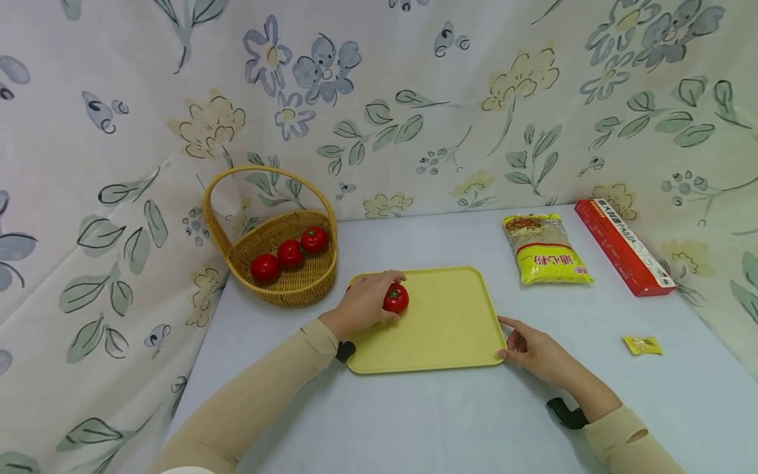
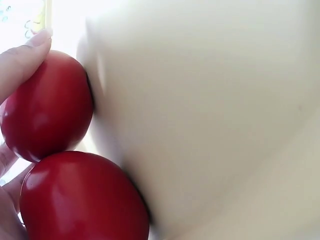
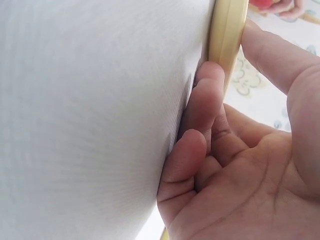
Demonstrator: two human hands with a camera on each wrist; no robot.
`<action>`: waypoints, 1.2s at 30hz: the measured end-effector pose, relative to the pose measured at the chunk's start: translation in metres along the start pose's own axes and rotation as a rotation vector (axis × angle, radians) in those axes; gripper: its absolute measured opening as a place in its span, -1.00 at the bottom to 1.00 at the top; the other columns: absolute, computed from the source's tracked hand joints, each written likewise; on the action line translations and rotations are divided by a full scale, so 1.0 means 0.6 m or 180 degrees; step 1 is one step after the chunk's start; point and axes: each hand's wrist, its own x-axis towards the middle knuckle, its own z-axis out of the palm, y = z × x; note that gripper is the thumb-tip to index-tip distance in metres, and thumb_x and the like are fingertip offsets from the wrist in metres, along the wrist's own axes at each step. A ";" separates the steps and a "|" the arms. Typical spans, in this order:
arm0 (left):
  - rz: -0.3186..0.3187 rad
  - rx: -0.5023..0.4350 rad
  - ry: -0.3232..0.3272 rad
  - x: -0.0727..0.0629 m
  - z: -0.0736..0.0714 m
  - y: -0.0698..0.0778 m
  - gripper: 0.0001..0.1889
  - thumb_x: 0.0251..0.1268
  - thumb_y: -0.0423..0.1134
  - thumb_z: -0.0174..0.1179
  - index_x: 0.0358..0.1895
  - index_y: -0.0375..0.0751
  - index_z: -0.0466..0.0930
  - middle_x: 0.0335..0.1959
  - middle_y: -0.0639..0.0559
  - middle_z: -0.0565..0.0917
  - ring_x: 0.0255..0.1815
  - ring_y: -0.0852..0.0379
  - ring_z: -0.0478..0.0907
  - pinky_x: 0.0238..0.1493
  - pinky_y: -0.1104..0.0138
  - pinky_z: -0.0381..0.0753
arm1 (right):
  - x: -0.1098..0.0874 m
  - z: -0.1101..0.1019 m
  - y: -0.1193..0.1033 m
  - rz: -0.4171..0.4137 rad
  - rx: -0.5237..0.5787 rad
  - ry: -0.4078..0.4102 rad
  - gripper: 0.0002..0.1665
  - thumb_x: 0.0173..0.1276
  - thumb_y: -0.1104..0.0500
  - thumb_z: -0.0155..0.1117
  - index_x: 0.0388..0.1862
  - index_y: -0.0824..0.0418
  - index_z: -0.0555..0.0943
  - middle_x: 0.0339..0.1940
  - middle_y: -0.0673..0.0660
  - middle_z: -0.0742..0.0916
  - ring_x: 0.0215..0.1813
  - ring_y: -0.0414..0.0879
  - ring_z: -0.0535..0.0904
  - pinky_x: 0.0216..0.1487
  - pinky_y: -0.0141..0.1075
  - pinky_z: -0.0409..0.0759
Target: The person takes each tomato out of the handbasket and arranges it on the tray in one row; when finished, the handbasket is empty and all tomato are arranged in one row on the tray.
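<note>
A yellow tray (image 1: 444, 322) lies on the white table. My left hand (image 1: 367, 299) reaches over its left side and grips a red tomato (image 1: 395, 298) between thumb and fingers. The left wrist view shows that tomato (image 2: 50, 105) under the thumb, with a second tomato (image 2: 85, 197) touching it; in the head view my hand mostly hides the second one. At the tray's right edge, my right hand (image 1: 535, 352) pinches the rim (image 3: 227, 37), thumb on one side and curled fingers (image 3: 205, 100) low against the table.
A wicker basket (image 1: 290, 296) with a tall handle stands at the back left, holding several tomatoes (image 1: 290, 254). A yellow bag of pasta (image 1: 547, 253) and a red pasta box (image 1: 622, 247) lie at the back right. Nearer is a small yellow packet (image 1: 642, 345).
</note>
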 end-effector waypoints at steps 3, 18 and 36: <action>-0.0020 0.0038 -0.0024 0.001 0.001 0.001 -0.10 0.14 0.02 0.61 0.50 -0.04 0.32 0.46 -0.09 0.51 0.49 -0.03 0.41 0.46 -0.06 0.33 | 0.000 0.000 0.000 0.0019 0.0021 -0.0008 -0.08 0.40 0.06 0.50 0.55 0.43 0.30 -0.27 0.04 0.54 -0.29 -0.12 0.42 -0.37 -0.35 0.40; -0.0037 -0.0080 -0.0045 -0.015 -0.058 -0.014 0.05 0.07 0.16 0.61 0.61 0.06 0.22 0.56 -0.01 0.36 0.55 -0.07 0.29 0.51 -0.05 0.27 | 0.004 -0.002 -0.004 0.0060 0.0047 -0.0062 -0.07 0.40 0.05 0.51 0.56 0.41 0.29 -0.27 0.05 0.54 -0.28 -0.09 0.43 -0.37 -0.35 0.39; -0.0907 -0.1204 0.0397 -0.042 -0.274 -0.194 -0.46 0.43 -0.16 0.40 0.33 -0.32 0.43 0.22 -0.26 0.60 0.24 -0.18 0.52 0.34 -0.06 0.47 | 0.001 0.000 -0.011 0.0058 0.0120 -0.0051 -0.10 0.41 0.10 0.50 0.54 0.45 0.30 -0.28 0.06 0.54 -0.27 -0.11 0.44 -0.35 -0.37 0.41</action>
